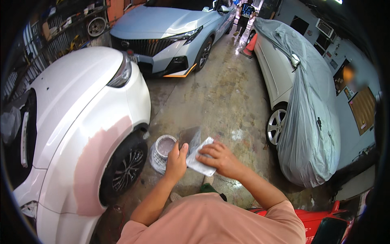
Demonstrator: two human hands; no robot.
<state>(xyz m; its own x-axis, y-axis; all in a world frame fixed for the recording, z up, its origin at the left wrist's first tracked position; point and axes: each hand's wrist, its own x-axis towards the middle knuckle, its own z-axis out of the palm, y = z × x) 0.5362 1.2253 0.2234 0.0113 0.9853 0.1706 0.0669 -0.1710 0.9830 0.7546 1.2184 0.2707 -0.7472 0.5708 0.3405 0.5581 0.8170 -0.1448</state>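
My left hand point(176, 163) is closed on a thin flat grey plate point(190, 137), thumb lying along its near edge. My right hand point(219, 159) has its fingers bent over a white folded sheet point(200, 162), paper or cloth, held close beside the plate. Just beyond my left hand stands a round white tub point(165, 146) with pinkish-grey contents. It sits by a pale item with holes point(157, 160), partly hidden. At my left is a white car point(101, 97) with a dull pink patch point(97, 166) on the panel around its wheel arch.
A light blue car point(162, 36) stands ahead on the left. On the right, a grey cover point(313, 105) drapes another car. Beyond it are an orange cone point(249, 44) and a person point(245, 16) walking. A red vehicle point(317, 223) is behind at lower right. The concrete floor point(219, 93) looks wet.
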